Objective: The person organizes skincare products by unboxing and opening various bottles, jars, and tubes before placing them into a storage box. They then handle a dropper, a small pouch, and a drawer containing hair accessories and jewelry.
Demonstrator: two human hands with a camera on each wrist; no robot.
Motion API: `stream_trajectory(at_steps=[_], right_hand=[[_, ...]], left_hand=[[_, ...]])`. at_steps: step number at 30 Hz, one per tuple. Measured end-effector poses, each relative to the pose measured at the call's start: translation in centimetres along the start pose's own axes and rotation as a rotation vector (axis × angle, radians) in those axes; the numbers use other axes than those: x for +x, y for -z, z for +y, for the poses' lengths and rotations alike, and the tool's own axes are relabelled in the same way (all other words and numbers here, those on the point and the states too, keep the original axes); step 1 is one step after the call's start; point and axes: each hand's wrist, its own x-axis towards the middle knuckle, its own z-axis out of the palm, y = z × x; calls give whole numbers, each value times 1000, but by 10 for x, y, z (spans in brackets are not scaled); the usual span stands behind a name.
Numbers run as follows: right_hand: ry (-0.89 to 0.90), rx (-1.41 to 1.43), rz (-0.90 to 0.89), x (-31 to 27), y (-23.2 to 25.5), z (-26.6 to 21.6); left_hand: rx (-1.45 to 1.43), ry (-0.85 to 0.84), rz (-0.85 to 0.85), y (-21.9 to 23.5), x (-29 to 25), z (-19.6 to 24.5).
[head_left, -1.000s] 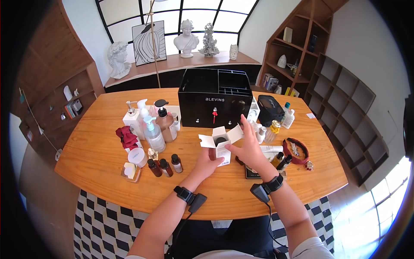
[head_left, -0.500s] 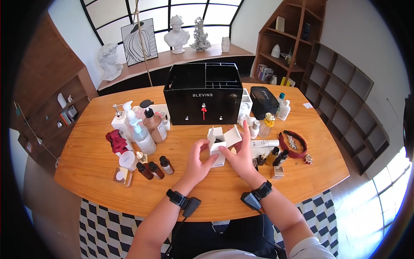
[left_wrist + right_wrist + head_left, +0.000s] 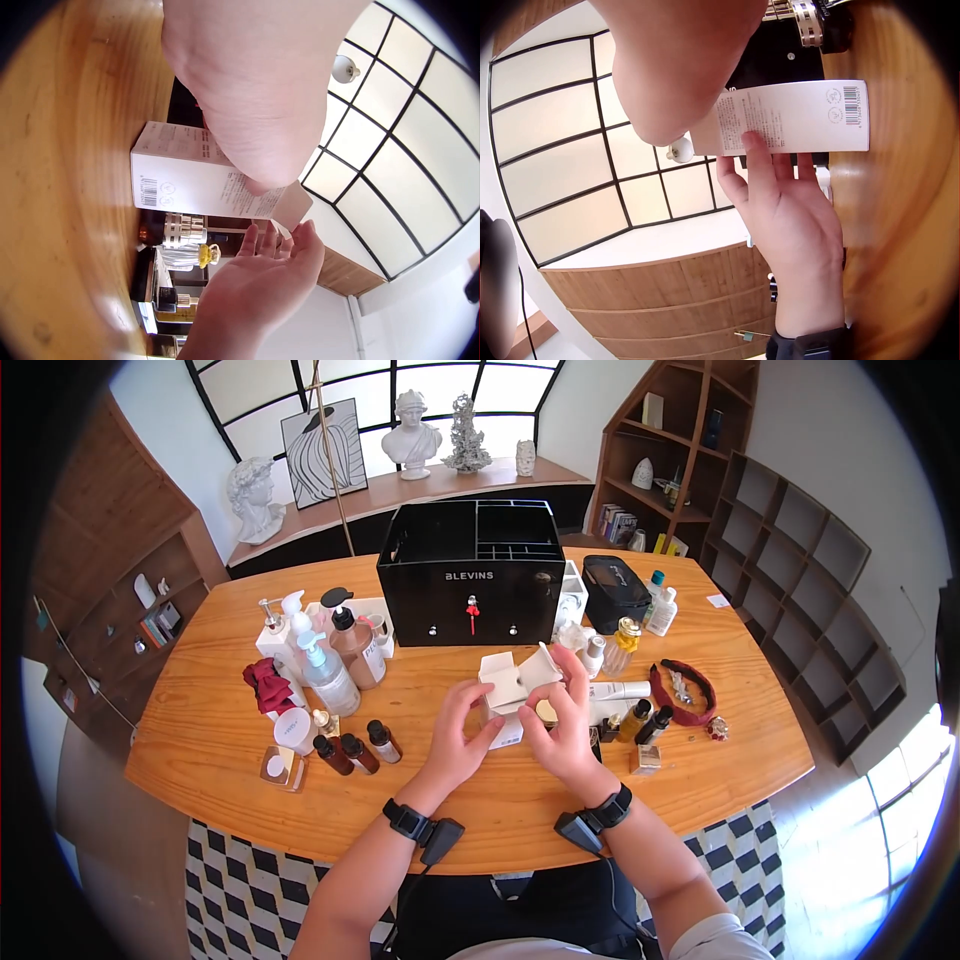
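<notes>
A small white carton (image 3: 506, 733) stands upright on the table in front of the black organizer (image 3: 470, 603), its top flaps raised. My left hand (image 3: 457, 735) holds the carton from the left, thumb on its near side, as the right wrist view also shows. At the top right, my right hand (image 3: 566, 728) pinches a flap (image 3: 544, 669) between curled fingers and thumb. A barcode marks the carton's lower side (image 3: 161, 180) in the left wrist view. The flaps cover the carton's inside.
Pump bottles (image 3: 330, 678), a white jar (image 3: 294, 729) and small brown bottles (image 3: 383, 741) stand at the left. At the right are a perfume bottle (image 3: 622, 648), a white tube (image 3: 620, 690), a red headband (image 3: 684, 694), dark-capped bottles (image 3: 654, 725) and a black case (image 3: 614, 594).
My right hand has gone from the carton's side to its top flap, fingers now curled. The flaps have tipped over the opening, hiding the dark cap seen inside earlier. The left hand keeps its hold.
</notes>
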Motion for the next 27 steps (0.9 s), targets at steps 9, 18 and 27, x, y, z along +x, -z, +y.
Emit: stream_trajectory(at_steps=[9,18,27], right_hand=[[-171,74,8,-4,-8,-10],[-89,8,5,-2,-7,-9],[14,95,-28,0,-5,-6]], left_hand=[[69,-11,-57,8,3,8],[-91,8,9,5,4,18],[90,-108,-18,7,7,27]])
